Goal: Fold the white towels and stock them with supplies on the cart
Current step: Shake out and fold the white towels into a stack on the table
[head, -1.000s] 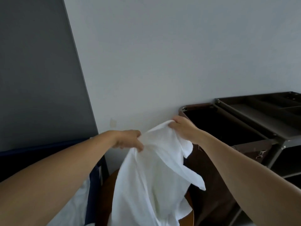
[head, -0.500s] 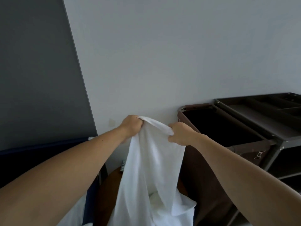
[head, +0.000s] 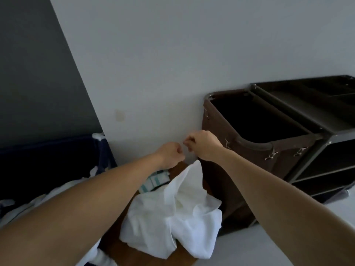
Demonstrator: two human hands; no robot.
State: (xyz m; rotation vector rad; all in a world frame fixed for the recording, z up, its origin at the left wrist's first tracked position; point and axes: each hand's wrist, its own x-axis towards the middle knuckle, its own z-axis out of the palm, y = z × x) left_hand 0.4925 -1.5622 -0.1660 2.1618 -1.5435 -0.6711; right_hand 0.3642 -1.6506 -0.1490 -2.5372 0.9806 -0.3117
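I see left hand [head: 171,154] and right hand [head: 204,147] at frame centre, fingers curled, nothing visible in them. The towel [head: 172,214] lies crumpled at lower centre, unfolded. I see nothing stocked on the cart [head: 326,143] at right, so I judge nearly everything remains.

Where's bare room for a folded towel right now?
Free: the cart's flat top tray, right of the brown bag, and the open shelves beneath. Crowded: the brown table, covered by the crumpled towel with striped packets behind.
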